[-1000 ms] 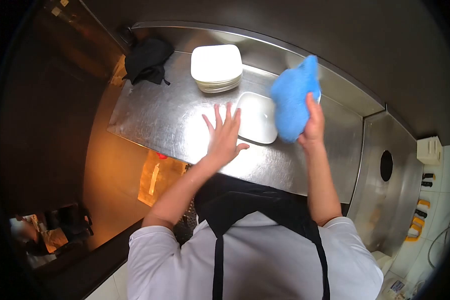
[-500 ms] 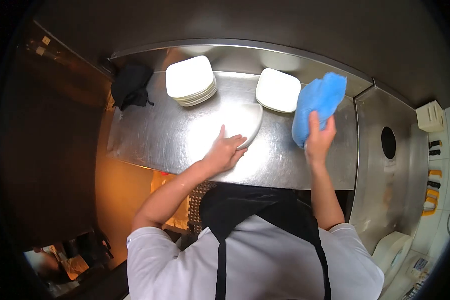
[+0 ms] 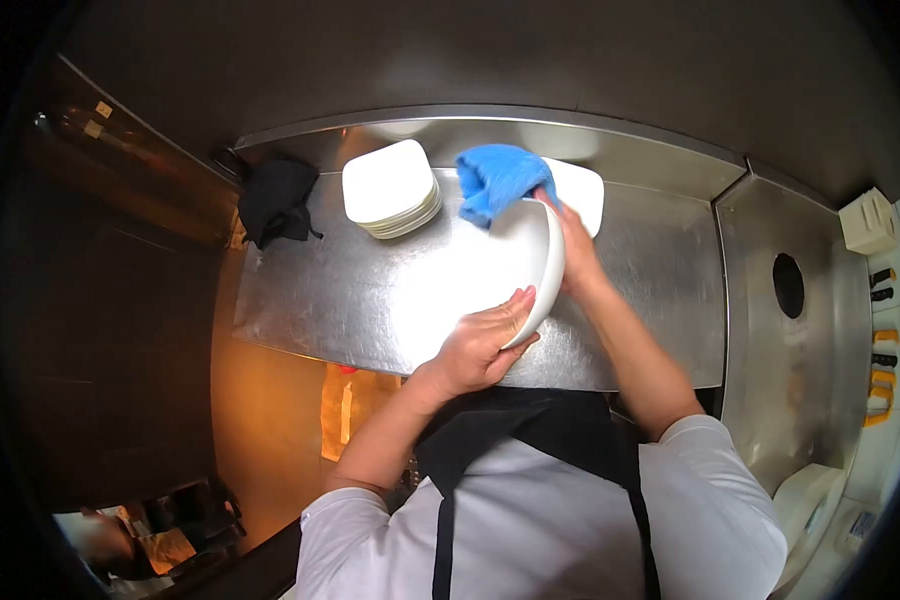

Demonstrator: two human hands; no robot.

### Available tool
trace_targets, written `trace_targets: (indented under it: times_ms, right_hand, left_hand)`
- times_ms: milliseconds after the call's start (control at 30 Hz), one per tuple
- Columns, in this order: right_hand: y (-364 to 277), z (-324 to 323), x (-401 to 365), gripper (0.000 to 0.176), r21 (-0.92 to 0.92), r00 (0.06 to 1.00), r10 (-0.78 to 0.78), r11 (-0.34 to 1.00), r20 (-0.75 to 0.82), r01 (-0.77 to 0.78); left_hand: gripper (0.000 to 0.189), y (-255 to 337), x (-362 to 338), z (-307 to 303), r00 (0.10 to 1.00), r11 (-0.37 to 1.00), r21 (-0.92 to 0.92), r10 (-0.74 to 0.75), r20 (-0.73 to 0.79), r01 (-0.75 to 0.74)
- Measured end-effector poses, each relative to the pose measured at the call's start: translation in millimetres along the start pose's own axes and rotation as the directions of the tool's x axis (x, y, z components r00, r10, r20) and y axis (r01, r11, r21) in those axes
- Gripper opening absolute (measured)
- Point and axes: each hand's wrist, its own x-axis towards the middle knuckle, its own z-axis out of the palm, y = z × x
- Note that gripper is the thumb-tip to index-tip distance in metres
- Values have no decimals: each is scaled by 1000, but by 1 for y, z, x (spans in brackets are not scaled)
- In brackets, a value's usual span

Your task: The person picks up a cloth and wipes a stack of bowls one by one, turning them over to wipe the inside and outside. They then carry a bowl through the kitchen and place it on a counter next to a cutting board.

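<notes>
My left hand (image 3: 482, 346) grips the near edge of a white dish (image 3: 536, 248), thumb on its inner face and fingers under it. The dish is tilted up above the steel counter, and glare washes out part of its face. A blue cloth (image 3: 504, 180) is in my right hand (image 3: 576, 248), at the dish's far right rim. The cloth hangs over the far edge; some of the right fingers are hidden behind the dish. Behind that hand lies another white dish (image 3: 582, 190), partly covered by the cloth and hand.
A stack of several white dishes (image 3: 390, 185) stands at the back left of the steel counter (image 3: 310, 300). Black fabric (image 3: 276, 200) lies at the left end. To the right is a steel surface with a round hole (image 3: 788, 285); knives (image 3: 882, 365) hang on the wall beyond.
My right hand has brought the blue cloth leftward from the right side to the dish's far rim. My left hand has raised and tilted the dish, moving slightly right. The view has shifted a little.
</notes>
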Motion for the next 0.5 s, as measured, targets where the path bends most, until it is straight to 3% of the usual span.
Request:
trace_targets:
  times_ms: [33,100,133,167,200,300,367,500]
  right_hand:
    - [14,7,-9,43,65,999,-15,998,-29,17]
    - [27,24,-34,42,152,995,92,984,26,-95]
    - [33,23,-43,42,26,979,178,983,105,-181]
    - [39,20,-50,42,-104,949,265,963,170,-250]
    - [45,20,-56,42,-76,934,238,971,267,-225]
    - [32,15,-62,41,-77,964,127,991,234,-112]
    - [18,3,-59,41,-40,983,132,991,130,-128]
    - [6,-25,-59,42,6,998,66,998,-8,-66]
  left_hand:
    - [34,-4,2,-3,1000,999,49,-20,-1,20]
    - [37,-18,5,-13,997,985,156,-69,-16,71]
    - [35,-29,8,-18,993,970,219,-88,-83,104]
    - [34,-41,10,-31,983,946,266,-178,-52,185]
    - [31,-47,18,-39,962,920,281,-251,-108,271]
    - [49,-93,29,-68,998,751,657,-64,-20,61]
    - [55,-113,34,-83,961,550,822,-277,9,151]
    - [45,-137,46,-93,867,409,882,-499,3,232]
